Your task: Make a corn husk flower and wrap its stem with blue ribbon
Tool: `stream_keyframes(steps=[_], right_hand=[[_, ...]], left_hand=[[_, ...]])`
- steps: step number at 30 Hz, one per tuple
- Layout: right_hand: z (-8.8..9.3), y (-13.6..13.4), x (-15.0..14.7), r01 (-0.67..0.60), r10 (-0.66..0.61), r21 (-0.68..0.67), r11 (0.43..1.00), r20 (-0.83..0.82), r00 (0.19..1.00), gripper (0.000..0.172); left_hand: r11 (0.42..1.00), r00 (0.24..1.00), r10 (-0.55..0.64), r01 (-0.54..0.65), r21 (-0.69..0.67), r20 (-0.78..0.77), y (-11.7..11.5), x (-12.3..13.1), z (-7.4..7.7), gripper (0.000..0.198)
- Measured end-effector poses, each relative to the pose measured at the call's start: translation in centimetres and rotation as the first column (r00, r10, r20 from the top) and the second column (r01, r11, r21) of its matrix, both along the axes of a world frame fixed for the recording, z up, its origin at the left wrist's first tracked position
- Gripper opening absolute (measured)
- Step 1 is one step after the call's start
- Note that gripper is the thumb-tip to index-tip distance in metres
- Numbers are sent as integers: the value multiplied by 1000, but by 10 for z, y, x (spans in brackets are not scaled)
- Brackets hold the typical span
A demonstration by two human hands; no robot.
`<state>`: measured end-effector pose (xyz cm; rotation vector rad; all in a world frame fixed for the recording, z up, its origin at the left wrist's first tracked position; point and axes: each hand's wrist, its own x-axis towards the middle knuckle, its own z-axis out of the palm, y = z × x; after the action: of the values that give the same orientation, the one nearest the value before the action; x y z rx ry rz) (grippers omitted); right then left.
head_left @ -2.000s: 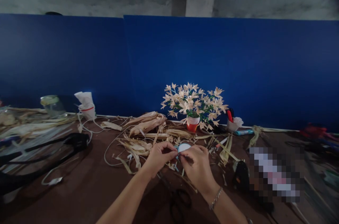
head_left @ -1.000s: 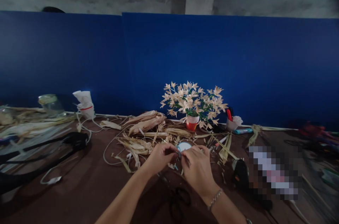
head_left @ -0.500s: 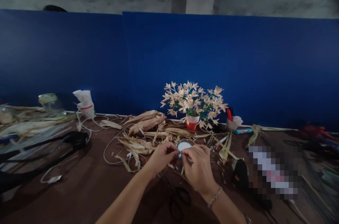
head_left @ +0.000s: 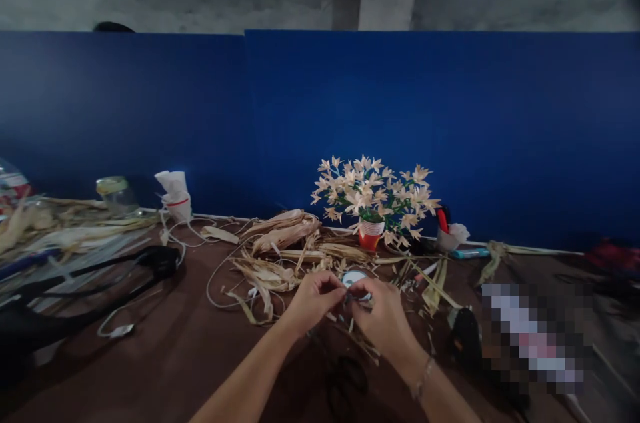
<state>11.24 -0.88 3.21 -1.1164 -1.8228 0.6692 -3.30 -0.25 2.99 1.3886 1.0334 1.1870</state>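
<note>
My left hand and my right hand meet over the brown table, fingertips almost touching. Both are closed in a pinch; what lies between the fingers is too small and dark to name. Just behind the fingertips lies a round white-and-blue roll, partly covered by my right hand. Dry husks are heaped beyond my left hand. Behind the roll stands a bunch of pale artificial flowers in a red-and-white cup. Below my hands, dark scissors lie on the table.
A black glue gun lies to the right, beside a blurred-out patch. At left are a black strap-like object, a white cable, a glass jar and a tissue-filled cup. A blue panel borders the table's back.
The view has swung slightly left, so everything sits farther right. My right hand has turned a little with its fingers more curled, and both hands stay together at the roll.
</note>
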Motion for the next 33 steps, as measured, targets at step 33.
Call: stream_keyframes(steps=[33], right_hand=[[-6, -8, -3, 72, -300, 565, 822, 321, 898, 18]], left_hand=[[996, 999, -23, 19, -88, -49, 5, -6, -2, 21]])
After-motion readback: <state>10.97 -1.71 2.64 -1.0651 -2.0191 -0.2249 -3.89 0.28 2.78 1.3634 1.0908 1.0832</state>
